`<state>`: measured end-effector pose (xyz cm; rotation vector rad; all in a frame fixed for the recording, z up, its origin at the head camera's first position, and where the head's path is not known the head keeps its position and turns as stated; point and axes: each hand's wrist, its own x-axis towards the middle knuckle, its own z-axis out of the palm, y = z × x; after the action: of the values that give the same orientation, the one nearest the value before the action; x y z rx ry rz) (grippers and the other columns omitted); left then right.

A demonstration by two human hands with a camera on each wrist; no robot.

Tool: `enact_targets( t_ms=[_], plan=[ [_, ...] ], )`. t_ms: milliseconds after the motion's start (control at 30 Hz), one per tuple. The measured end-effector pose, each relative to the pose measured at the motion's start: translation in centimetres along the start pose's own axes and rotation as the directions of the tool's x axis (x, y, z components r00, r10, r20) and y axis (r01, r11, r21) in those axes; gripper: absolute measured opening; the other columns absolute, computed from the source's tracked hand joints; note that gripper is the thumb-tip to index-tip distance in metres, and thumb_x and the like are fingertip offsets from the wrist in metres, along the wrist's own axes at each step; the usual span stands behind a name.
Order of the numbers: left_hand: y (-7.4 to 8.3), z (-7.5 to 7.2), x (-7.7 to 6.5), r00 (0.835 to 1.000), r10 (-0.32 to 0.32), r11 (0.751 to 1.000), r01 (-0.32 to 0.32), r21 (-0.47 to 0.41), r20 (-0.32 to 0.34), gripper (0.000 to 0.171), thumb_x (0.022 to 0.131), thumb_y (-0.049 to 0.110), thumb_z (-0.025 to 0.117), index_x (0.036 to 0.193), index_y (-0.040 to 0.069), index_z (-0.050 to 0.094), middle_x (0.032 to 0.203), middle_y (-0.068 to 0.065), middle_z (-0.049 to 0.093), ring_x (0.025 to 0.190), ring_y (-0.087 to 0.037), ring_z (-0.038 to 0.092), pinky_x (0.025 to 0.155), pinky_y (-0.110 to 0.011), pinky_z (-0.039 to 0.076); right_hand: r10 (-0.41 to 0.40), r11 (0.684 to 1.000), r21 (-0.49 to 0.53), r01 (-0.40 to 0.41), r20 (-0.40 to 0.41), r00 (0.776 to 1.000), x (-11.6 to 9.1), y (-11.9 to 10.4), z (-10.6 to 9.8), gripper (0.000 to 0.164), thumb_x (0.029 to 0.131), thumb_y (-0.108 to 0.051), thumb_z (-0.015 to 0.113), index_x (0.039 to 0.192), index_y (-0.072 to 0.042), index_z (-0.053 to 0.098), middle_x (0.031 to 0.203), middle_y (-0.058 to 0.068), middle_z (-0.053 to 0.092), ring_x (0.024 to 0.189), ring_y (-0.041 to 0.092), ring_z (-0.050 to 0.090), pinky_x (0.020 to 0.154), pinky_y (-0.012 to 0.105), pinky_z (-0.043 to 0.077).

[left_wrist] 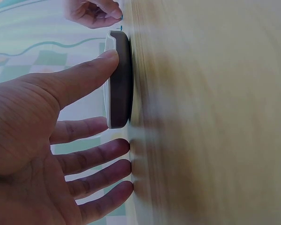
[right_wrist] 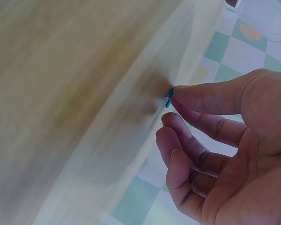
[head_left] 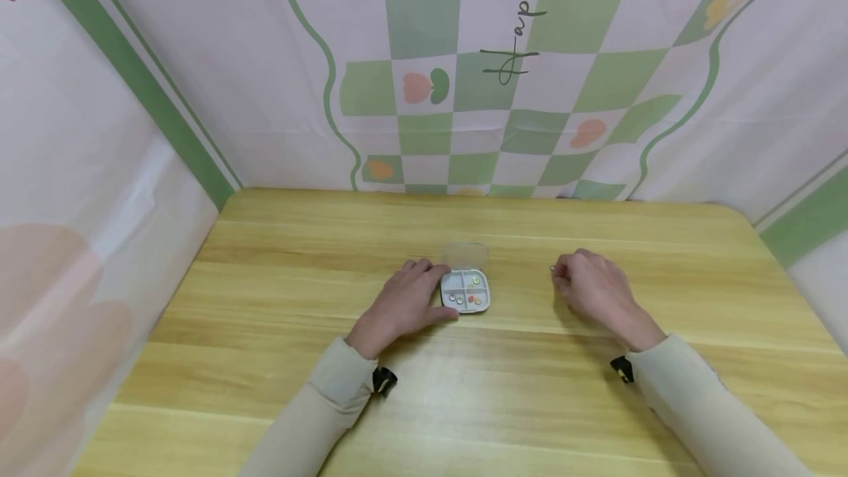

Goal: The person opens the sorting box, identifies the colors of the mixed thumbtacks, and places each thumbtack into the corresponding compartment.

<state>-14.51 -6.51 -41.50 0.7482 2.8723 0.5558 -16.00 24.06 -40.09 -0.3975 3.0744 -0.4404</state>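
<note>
A small pill case (head_left: 465,291) with four compartments lies on the table, its clear lid (head_left: 466,254) swung back. Small round pieces, some silvery, some yellowish and one orange, sit in three compartments; the far left one shows none. My left hand (head_left: 408,299) holds the case between thumb and index finger, the other fingertips down on the table. In the left wrist view the dark side of the case (left_wrist: 121,84) shows. To the right, my right hand (head_left: 594,285) pinches a tiny shiny blue piece (right_wrist: 170,93) between thumb and index finger, close over the table.
The wood-grain table (head_left: 265,256) extends around both hands. Behind it hangs a green-and-white checkered cloth (head_left: 424,20), with more printed cloth (head_left: 73,205) on the left side. Black wrist straps (head_left: 383,381) show at both sleeve cuffs.
</note>
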Motion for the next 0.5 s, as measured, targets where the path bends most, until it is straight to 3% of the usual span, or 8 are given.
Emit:
enact_targets(
  t_ms=[500],
  plan=[
    [0.2, 0.0, 0.0, 1.000, -0.010, 1.000, 0.010, -0.012, 0.005, 0.074, 0.077, 0.055, 0.064, 0.136, 0.014, 0.044, 0.126, -0.007, 0.049, 0.116, -0.024, 0.043, 0.094, -0.039, 0.036, -0.037, 0.999, -0.015, 0.037, -0.015, 0.999, -0.3, -1.4, -0.9, 0.007, 0.082, -0.011, 0.061, 0.085, -0.011, 0.067, 0.082, 0.002, 0.055, 0.073, 0.020, 0.052, 0.058, 0.038, 0.042]
  ],
)
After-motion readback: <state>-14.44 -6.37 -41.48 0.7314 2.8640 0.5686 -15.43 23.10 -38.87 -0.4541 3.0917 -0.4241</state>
